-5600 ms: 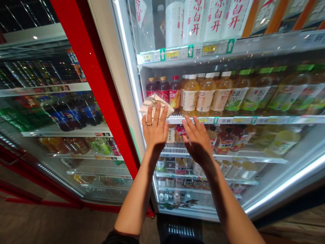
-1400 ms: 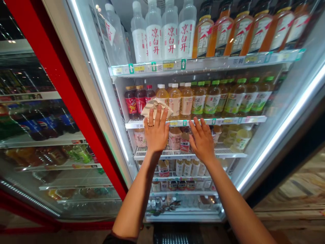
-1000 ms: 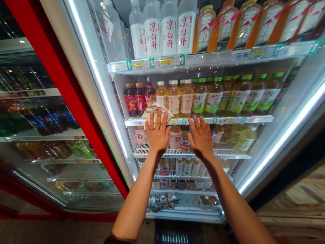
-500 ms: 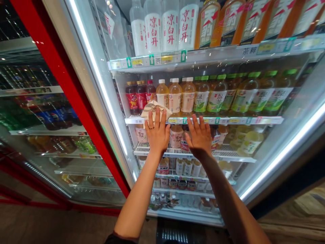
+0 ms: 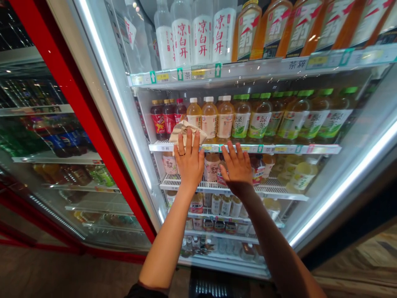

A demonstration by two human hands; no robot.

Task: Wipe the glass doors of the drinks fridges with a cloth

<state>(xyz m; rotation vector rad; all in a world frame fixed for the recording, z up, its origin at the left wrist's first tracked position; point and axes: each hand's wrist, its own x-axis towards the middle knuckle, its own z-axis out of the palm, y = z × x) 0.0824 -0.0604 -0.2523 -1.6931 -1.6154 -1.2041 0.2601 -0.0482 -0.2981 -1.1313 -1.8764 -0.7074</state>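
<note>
I see left hand (image 5: 190, 167) open, flat over cloth (image 5: 182, 131), likely pinning it to glass (image 5: 260, 85), near left end of shelf's front edge (image 5: 288, 149). Right hand (image 5: 238, 170) empty, spread, maybe bracing; contact unclear.

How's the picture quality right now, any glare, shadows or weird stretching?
Head view: the light strips glare white on either side; the right forearm lies mostly in shadow, the left forearm is brighter; the orange bottles, upper right, lean and look stretched, probably by a wide lens; the cola bottles, far left, look dim and soft.
</note>
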